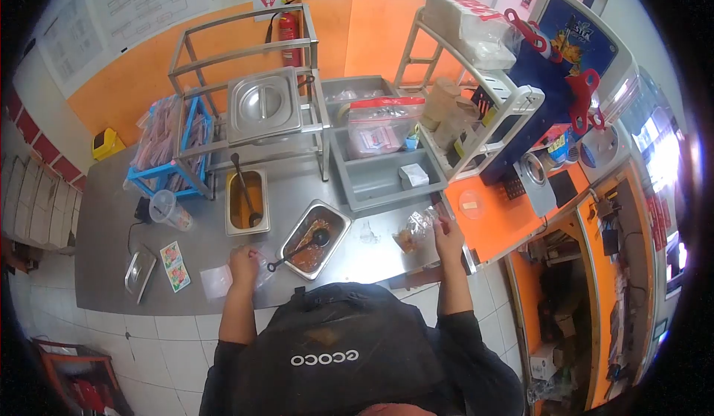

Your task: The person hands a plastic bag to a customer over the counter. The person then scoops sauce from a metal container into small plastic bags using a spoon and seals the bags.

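My right hand (448, 239), at the table's right edge, has its fingers closed on the top of a small clear plastic bag (411, 237) with brown contents at its bottom. My left hand (243, 262) is closed at the near edge, pinching what looks like an empty clear plastic bag (265, 269). A whitish plastic packet (216, 281) lies just left of it. Between my hands stands a steel pan (336, 230) of reddish-brown sauce, a black ladle (296, 253) resting in it. Behind is another steel pan (236, 211) with orange-brown liquid and a dark ladle (243, 185).
On the left are a plastic cup (165, 208), a printed card (175, 266), a steel lid (139, 273) and a blue basket (167, 189). A steel rack (253, 148) and grey divided tray (383, 190) stand behind. A white shelf (476, 66) rises at right beside the orange counter (494, 226).
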The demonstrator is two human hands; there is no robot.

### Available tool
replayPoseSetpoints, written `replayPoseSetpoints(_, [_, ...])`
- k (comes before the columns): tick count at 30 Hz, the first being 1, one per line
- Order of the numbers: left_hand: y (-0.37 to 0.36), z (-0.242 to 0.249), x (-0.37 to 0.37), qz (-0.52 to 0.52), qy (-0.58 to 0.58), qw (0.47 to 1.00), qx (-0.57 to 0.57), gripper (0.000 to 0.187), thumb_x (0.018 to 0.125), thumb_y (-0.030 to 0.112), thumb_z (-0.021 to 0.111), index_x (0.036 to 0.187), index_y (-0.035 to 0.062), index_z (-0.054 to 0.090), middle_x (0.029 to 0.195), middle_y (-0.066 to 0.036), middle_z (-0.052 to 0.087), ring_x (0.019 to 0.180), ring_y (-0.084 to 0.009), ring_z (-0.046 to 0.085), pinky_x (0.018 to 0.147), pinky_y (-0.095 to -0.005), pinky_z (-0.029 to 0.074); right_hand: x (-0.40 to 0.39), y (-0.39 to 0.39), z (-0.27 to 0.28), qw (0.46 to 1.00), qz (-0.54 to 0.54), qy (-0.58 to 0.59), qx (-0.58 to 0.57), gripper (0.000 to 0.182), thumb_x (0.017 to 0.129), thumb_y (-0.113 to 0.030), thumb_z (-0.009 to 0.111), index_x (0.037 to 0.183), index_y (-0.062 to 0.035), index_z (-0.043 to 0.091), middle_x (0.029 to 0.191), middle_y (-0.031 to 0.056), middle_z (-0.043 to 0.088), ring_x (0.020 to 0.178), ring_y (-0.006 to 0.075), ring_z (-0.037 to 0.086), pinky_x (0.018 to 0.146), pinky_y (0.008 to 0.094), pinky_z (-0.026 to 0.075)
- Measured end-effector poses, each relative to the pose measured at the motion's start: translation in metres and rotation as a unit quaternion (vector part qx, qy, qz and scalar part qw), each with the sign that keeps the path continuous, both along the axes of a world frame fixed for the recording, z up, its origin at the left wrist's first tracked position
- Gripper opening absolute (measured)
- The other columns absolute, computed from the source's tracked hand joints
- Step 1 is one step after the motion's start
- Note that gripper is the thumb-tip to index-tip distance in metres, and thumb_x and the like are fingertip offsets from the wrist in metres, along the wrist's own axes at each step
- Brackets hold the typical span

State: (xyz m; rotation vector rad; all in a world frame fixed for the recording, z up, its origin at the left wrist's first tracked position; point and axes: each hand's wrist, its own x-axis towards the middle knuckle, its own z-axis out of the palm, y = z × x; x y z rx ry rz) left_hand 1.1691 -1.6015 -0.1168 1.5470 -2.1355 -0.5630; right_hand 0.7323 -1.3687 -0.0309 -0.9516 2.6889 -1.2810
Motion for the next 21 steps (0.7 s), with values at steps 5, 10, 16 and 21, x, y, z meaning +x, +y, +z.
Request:
replayPoseSetpoints(5, [0.009, 0.016, 0.000, -0.029, 0.087, 0.996, -0.015, 0.007, 0.068, 0.003, 0.063, 0.075, 0.0059, 0.062, 0.077, -0.008, 0.061, 0.074, -0.0237, 0.057, 0.068, -0.0355, 0.045, 0.017, -0.014, 0.020, 0.997, 0.030, 0.019, -0.063, 0.023, 0.078, -0.020, 0.065, 0.094, -0.0028, 0.064, 0.082, 0.0117, 0.061, 0.070, 0.0197, 0.058, 0.062, 0.0306, 0.047])
replayPoseSetpoints(10, [0.014, 0.036, 0.014, 0.023, 0.328, 0.920, 0.215, 0.006, 0.078, 0.005, 0.062, 0.082, 0.0054, 0.057, 0.077, -0.002, 0.058, 0.074, -0.0102, 0.054, 0.068, -0.0241, 0.044, 0.049, -0.039, 0.044, 0.989, 0.116, -0.022, -0.090, 0.018, 0.078, -0.014, 0.064, 0.093, -0.0047, 0.065, 0.081, 0.0080, 0.061, 0.069, 0.0150, 0.056, 0.058, 0.0255, 0.045])
replayPoseSetpoints(16, [0.032, 0.119, 0.020, -0.006, 0.279, 0.957, 0.076, 0.008, 0.079, 0.007, 0.061, 0.083, 0.0036, 0.055, 0.078, -0.004, 0.057, 0.076, -0.0143, 0.054, 0.072, -0.0277, 0.044, 0.123, -0.075, 0.095, 0.909, 0.406, -0.084, -0.046, 0.020, 0.078, -0.014, 0.066, 0.096, -0.0050, 0.065, 0.088, 0.0087, 0.063, 0.073, 0.0151, 0.059, 0.060, 0.0250, 0.046])
replayPoseSetpoints(21, [0.049, 0.183, 0.016, -0.147, 0.165, 0.975, -0.032, 0.010, 0.074, 0.008, 0.061, 0.082, 0.0033, 0.057, 0.079, -0.011, 0.058, 0.079, -0.0274, 0.056, 0.074, -0.0366, 0.043, 0.190, -0.115, 0.109, 0.791, 0.610, -0.004, -0.048, 0.030, 0.076, -0.019, 0.066, 0.102, -0.0049, 0.063, 0.092, 0.0151, 0.062, 0.081, 0.0307, 0.060, 0.073, 0.0396, 0.048])
